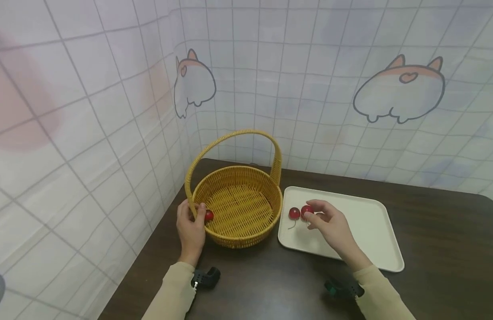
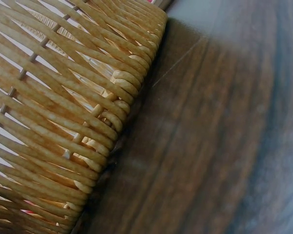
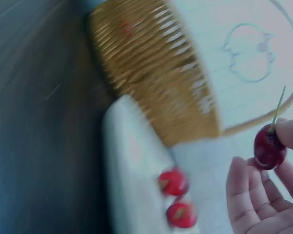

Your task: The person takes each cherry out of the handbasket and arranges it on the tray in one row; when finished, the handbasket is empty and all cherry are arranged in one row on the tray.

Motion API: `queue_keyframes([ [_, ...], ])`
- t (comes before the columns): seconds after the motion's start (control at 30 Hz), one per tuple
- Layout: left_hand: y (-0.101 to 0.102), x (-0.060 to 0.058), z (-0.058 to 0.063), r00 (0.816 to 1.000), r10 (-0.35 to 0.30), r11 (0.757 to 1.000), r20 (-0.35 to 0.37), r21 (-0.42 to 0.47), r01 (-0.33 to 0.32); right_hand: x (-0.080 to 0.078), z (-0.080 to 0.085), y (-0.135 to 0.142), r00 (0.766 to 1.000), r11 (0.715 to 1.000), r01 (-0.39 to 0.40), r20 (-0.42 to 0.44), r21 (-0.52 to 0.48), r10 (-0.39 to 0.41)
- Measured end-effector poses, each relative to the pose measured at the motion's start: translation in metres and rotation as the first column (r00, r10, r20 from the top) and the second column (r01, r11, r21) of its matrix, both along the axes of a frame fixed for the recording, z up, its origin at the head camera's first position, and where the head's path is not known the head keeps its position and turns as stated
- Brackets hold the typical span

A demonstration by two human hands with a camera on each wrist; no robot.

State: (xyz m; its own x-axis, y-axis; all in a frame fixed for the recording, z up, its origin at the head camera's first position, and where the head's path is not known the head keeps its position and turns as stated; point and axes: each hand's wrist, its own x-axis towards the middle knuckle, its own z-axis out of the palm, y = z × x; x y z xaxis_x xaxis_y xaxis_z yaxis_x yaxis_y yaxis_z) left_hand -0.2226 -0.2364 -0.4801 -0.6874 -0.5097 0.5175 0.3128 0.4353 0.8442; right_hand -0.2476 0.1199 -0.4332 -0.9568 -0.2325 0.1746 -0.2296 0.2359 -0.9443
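On the left, my left hand (image 1: pixel 191 231) grips the near-left rim of a yellow wicker basket (image 1: pixel 240 242), its thumb over the edge. A red cherry (image 1: pixel 208 215) lies inside, right by that thumb. The basket's woven side (image 2: pixel 63 97) fills much of the left wrist view, and the hand itself is out of that frame. Over the white tray, my right hand (image 1: pixel 330 224) pinches a dark red cherry (image 3: pixel 269 148) with a thin green stem between thumb and fingers. Two more cherries (image 3: pixel 181 215) are on the tray in the right wrist view, slightly blurred.
The white tray (image 1: pixel 362 226) lies close to the basket's right side on a dark wooden table (image 1: pixel 266 284). The basket's tall arched handle (image 1: pixel 246 132) rises above it. A patterned fabric wall (image 1: pixel 310 111) stands behind and to the left.
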Motion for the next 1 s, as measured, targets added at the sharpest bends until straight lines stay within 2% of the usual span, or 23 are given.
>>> queue_keyframes([
  [0.17,0.000,-0.001,0.001,1.000,-0.006,1.000,0.002,0.014,0.006,0.005,-0.015,0.028,0.998,0.998,0.059,-0.039,0.037,-0.058],
  [0.4,0.002,-0.001,0.002,1.000,-0.005,1.000,0.006,0.013,0.005,0.002,-0.018,0.065,0.990,0.984,0.134,-0.048,0.118,-0.129],
  [0.73,-0.001,0.000,0.005,1.000,-0.009,1.000,0.001,0.015,0.009,-0.006,-0.023,0.099,0.987,0.987,0.146,0.061,0.069,-0.151],
  [0.83,-0.001,0.000,0.004,1.000,-0.018,1.000,0.002,0.025,0.018,-0.007,-0.029,0.105,0.979,0.975,0.177,0.075,0.136,-0.188],
  [1.0,0.000,0.000,0.002,1.000,-0.018,1.000,0.006,0.026,0.018,-0.009,-0.039,0.112,0.967,0.933,0.223,0.058,0.283,-0.249],
])
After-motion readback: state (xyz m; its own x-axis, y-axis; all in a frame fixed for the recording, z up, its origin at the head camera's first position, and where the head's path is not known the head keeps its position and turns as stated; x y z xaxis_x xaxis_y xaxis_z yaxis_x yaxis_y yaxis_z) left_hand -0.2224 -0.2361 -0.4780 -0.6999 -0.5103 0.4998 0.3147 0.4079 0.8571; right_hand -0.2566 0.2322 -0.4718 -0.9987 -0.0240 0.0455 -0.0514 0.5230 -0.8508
